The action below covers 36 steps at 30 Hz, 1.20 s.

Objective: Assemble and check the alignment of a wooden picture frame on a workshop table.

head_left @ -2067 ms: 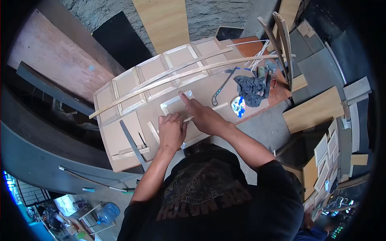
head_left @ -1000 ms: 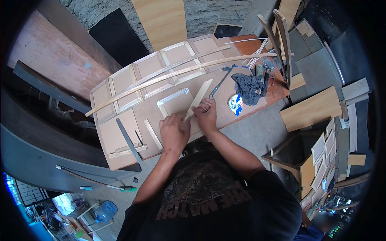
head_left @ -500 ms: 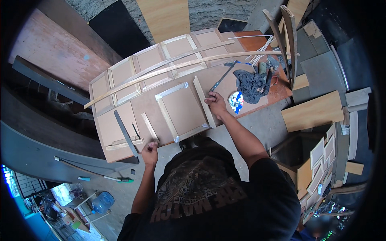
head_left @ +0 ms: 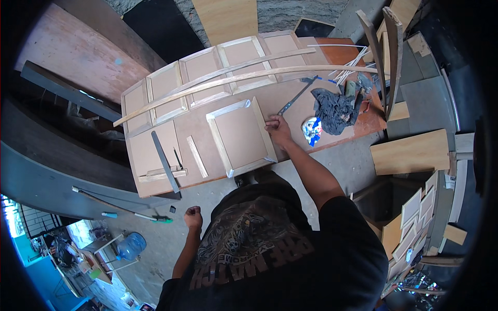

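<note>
Black shirt (head_left: 332, 259) bears brown lettering (head_left: 295, 253), seemingly all capitals.

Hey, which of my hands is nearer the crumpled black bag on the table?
Your right hand: it is at the small wooden frame, left of the crumpled black bag. Your left hand is farther off, out past the table's near edge.

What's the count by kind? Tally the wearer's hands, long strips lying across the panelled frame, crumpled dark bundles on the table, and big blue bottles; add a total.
Hands: 2 (left hand, right hand)
Long strips: 2 (upper strip, lower strip)
Crumpled dark bundle: 1
Blue bottle: 1
Total: 6
</note>
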Tool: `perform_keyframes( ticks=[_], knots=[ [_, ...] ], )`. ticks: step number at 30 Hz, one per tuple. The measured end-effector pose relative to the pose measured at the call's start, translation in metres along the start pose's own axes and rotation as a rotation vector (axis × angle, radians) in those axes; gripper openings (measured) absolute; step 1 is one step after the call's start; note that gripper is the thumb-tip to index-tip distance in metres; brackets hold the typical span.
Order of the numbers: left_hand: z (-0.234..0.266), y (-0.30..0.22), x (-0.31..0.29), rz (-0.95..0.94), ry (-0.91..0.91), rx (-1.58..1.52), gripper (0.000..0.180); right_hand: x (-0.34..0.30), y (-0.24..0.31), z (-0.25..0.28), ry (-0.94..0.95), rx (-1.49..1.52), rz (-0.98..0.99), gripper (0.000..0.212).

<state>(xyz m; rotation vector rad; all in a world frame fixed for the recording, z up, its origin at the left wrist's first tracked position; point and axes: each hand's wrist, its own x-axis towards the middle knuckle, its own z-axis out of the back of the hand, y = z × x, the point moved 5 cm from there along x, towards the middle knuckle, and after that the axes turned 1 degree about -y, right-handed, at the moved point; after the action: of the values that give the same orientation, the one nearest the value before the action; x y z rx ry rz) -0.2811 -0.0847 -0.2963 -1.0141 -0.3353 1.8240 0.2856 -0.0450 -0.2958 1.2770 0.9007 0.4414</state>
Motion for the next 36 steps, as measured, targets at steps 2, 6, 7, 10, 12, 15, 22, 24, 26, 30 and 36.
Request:
perform_keyframes(
  ticks=[2,6,7,10,12,15,22,24,26,30,36],
  knots=[
    [0.003,0.006,0.003,0.018,-0.012,0.014,0.017,-0.001,0.001,0.001,0.000,-0.008,0.005,0.049],
    [0.006,0.014,0.004,0.049,0.001,-0.043,0.014,0.001,0.003,-0.002,0.004,-0.039,0.015,0.053],
    [0.006,0.012,0.004,0.058,-0.002,-0.072,0.014,0.002,0.000,-0.003,-0.004,-0.037,0.024,0.054],
    [-0.003,0.008,0.005,0.042,0.010,-0.093,0.013,0.002,-0.004,-0.002,-0.003,-0.021,0.037,0.054],
    [-0.004,0.012,0.006,0.026,0.013,-0.108,0.013,0.001,-0.001,-0.007,0.003,-0.021,0.024,0.054],
    [-0.011,0.001,0.005,0.002,0.042,-0.117,0.014,-0.001,-0.003,-0.005,-0.003,-0.038,0.018,0.054],
    [-0.011,-0.005,0.005,0.028,0.068,-0.141,0.014,-0.004,-0.007,-0.003,-0.006,-0.042,0.023,0.056],
    [-0.010,-0.005,0.003,0.038,0.068,-0.142,0.014,-0.006,-0.005,-0.005,-0.006,-0.042,0.015,0.056],
    [-0.009,-0.006,0.004,0.029,0.067,-0.120,0.014,-0.006,-0.005,-0.005,-0.013,-0.042,0.009,0.057],
    [-0.009,0.001,0.006,0.018,0.079,-0.154,0.015,-0.006,-0.004,-0.010,-0.001,-0.070,0.014,0.058],
    [-0.010,0.010,0.009,0.029,0.081,-0.170,0.017,-0.002,-0.012,-0.013,0.020,-0.095,0.000,0.059]
  ],
)
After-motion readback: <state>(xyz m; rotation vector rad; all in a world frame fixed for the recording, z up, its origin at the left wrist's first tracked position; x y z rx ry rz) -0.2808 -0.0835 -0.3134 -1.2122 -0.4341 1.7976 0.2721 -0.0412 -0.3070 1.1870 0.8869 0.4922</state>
